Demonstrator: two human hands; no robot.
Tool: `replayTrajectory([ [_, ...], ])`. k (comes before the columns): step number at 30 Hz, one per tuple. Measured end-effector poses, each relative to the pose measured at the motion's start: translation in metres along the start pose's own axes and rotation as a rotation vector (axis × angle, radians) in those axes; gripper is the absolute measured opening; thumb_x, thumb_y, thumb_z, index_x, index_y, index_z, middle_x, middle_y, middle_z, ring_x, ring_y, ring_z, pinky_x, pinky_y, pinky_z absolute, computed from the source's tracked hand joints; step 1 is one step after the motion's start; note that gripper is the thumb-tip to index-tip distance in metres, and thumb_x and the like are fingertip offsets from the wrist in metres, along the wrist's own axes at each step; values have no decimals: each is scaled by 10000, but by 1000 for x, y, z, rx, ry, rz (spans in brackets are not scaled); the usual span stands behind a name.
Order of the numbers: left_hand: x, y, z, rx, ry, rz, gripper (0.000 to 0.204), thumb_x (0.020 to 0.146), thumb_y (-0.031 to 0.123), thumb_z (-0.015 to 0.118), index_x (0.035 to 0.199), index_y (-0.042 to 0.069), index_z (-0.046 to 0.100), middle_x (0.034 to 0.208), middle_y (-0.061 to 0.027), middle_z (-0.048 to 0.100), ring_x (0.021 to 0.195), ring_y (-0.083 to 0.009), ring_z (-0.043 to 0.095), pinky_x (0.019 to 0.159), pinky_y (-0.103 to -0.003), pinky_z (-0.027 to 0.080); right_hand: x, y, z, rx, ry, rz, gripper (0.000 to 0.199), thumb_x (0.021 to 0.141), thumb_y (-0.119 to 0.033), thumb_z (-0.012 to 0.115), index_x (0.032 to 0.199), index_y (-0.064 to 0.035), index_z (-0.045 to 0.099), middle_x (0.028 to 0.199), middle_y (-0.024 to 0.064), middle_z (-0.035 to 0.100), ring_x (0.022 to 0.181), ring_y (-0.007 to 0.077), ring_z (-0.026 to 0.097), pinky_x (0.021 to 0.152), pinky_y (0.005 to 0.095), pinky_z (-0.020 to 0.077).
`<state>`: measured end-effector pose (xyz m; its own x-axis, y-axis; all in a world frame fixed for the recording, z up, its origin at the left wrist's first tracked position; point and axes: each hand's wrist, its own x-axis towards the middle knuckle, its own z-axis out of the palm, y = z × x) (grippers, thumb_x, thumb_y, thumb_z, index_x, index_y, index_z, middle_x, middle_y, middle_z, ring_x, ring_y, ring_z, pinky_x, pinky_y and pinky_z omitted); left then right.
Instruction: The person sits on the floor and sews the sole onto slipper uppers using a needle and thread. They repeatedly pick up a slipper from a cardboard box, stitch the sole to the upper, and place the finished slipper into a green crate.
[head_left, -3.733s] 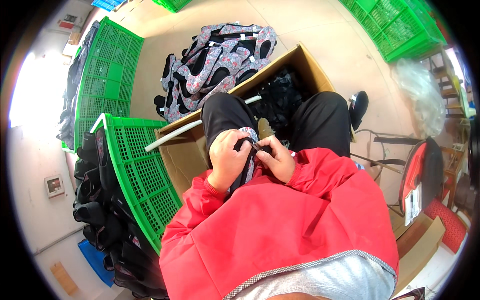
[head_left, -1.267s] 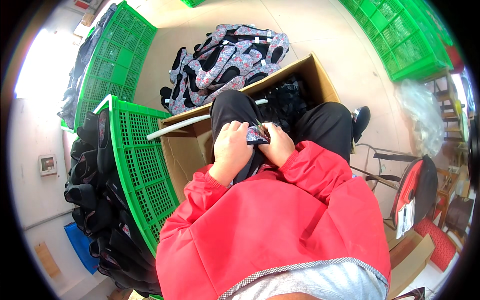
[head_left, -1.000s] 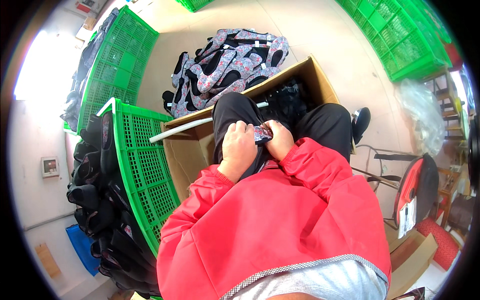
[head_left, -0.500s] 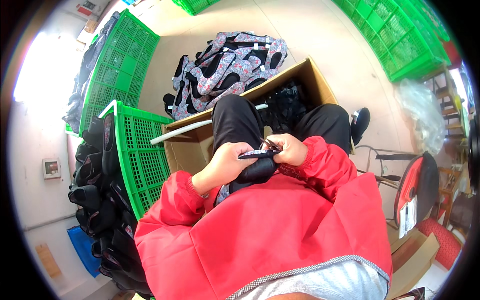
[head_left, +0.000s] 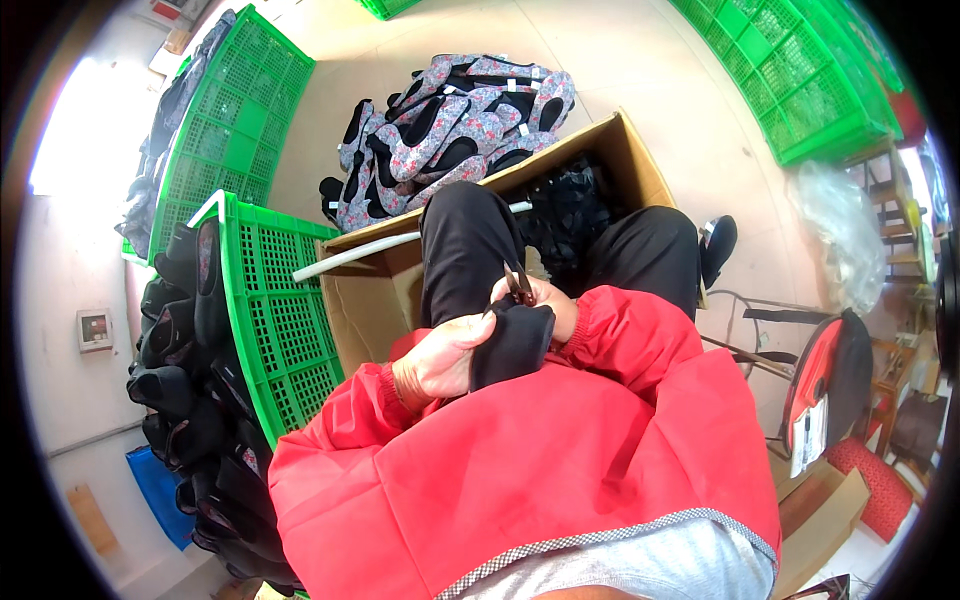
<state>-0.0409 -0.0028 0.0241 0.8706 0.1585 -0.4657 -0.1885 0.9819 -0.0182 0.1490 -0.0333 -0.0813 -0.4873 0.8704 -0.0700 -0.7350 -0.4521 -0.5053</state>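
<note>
Above my lap, my left hand [head_left: 447,357] grips the left side of a soft black fabric piece [head_left: 510,346], its thumb along the edge. The piece hangs with its dark side showing; its exact kind is unclear. At its upper right, my right hand [head_left: 550,303] is closed around small dark metal scissors [head_left: 521,287], the blades pointing up and away from me. Part of the right hand's fingers is hidden behind the fabric. Beyond my knees lies a heap of floral-and-black padded fabric pieces [head_left: 455,135] with small white tags.
An open cardboard box [head_left: 640,160] with black items [head_left: 565,215] stands around my legs, a white tube [head_left: 360,258] across it. Green crates [head_left: 285,300] flank me at left, beside stacked black pieces [head_left: 175,390]. Another green crate [head_left: 790,90] and a clear plastic bag [head_left: 840,235] are at right.
The fabric piece has turned from edge-on with a floral strip showing to its black face. My left hand has moved slightly lower, and the scissors now point upward.
</note>
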Motion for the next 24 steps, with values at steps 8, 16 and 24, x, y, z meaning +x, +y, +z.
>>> replayTrajectory([
  [8, 6, -2, 5, 322, 85, 510, 480, 931, -97, 464, 1405, -35, 418, 1338, -144, 560, 1214, -251, 559, 1070, -395, 431, 23, 23, -9, -84, 433, -73, 195, 895, 25, 606, 1079, -36, 592, 937, 45, 651, 816, 129, 645, 702, 248, 530],
  [16, 48, -3, -16, 560, 180, 842, 608, 877, -139, 417, 1467, -30, 322, 1453, -111, 446, 1362, -182, 397, 1136, -304, 289, 1, -9, -3, -408, 708, -369, 133, 918, -69, 646, 1040, -62, 594, 843, 16, 636, 680, 62, 542, 618, 198, 433],
  [24, 43, -7, -13, 1171, 721, 1057, 551, 857, -59, 638, 1340, -44, 373, 1192, -124, 582, 986, -158, 619, 874, -277, 507, -6, -9, 12, -634, 596, -401, 127, 899, -44, 666, 1008, -46, 600, 832, -24, 584, 721, 45, 523, 662, 194, 427],
])
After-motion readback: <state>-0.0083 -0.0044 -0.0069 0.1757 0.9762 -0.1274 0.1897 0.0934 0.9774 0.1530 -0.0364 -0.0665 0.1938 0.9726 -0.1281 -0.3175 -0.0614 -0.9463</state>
